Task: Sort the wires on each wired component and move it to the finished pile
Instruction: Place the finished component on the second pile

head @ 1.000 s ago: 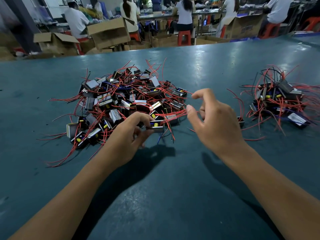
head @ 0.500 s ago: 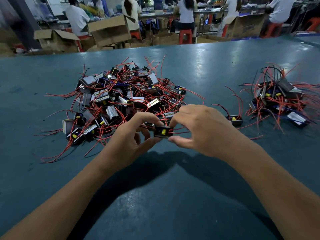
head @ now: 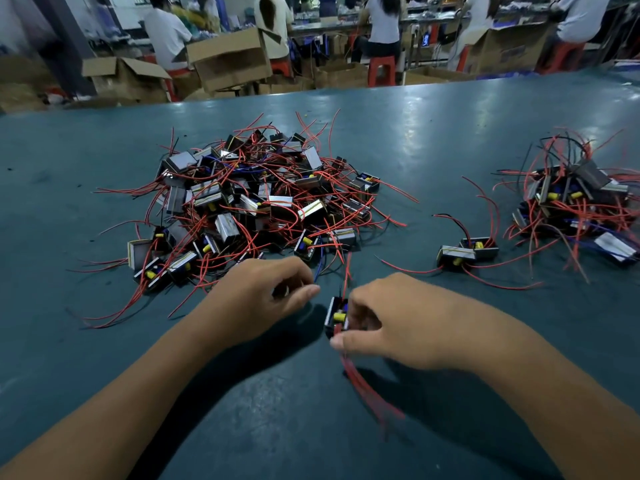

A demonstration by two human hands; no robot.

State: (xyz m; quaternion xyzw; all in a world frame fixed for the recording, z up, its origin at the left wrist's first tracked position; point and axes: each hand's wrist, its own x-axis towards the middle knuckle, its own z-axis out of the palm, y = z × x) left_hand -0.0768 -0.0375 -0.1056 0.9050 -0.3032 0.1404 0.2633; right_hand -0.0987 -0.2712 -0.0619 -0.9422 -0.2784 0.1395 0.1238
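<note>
Black component [head: 336,315] now off left hand [head: 263,299], in right hand [head: 391,323] fingers.

- Smooth teal-green tabletop [head: 104,341] with pale glare patches.
- Small black block component [head: 335,315] with a yellow part and red wires.
- Large tangled pile of black-and-silver components [head: 242,206], red wires, some blue.
- Smaller pile at right [head: 575,202]: red and black wires, yellow parts.
- Brown cardboard boxes [head: 228,60]; red plastic stools [head: 381,69].
</note>
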